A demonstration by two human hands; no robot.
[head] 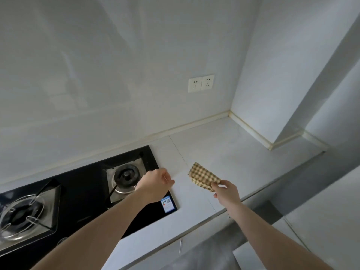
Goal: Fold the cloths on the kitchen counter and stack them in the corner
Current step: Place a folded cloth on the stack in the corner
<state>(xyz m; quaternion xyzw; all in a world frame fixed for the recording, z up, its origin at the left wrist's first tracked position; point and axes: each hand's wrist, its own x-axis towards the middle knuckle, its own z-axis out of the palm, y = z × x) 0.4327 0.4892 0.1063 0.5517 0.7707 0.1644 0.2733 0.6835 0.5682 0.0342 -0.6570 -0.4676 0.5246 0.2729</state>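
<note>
A small folded cloth [202, 176] with a brown and cream check pattern is held just above the pale counter [224, 152]. My right hand [227, 191] pinches its near end between thumb and fingers. My left hand [155, 185] hovers over the right edge of the stove, fingers loosely curled, holding nothing that I can see. The counter's back right corner [228, 117] lies beyond the cloth.
A black gas stove [81, 195] with two burners fills the counter's left part. A double wall socket [201, 83] sits above the counter. A wall pillar [272, 141] juts in at the right. The counter's front edge runs diagonally below my right arm.
</note>
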